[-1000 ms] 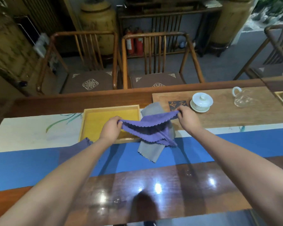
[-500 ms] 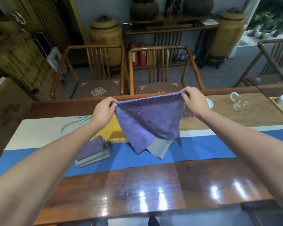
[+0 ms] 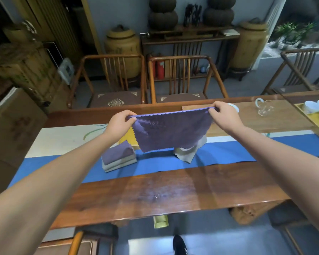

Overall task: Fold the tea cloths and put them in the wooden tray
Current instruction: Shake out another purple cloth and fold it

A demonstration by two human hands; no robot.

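Wooden chairs stand behind the long brown table. The left hand and right hand now pinch the purple scalloped cloth's top corners, lifted and stretched flat above the yellow wooden tray near the table's far edge, ready for folding.

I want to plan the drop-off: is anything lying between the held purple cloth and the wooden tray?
Nothing visible does. The purple scalloped cloth, pinched by left hand and right hand, hangs right before the yellow wooden tray, hiding most of it.
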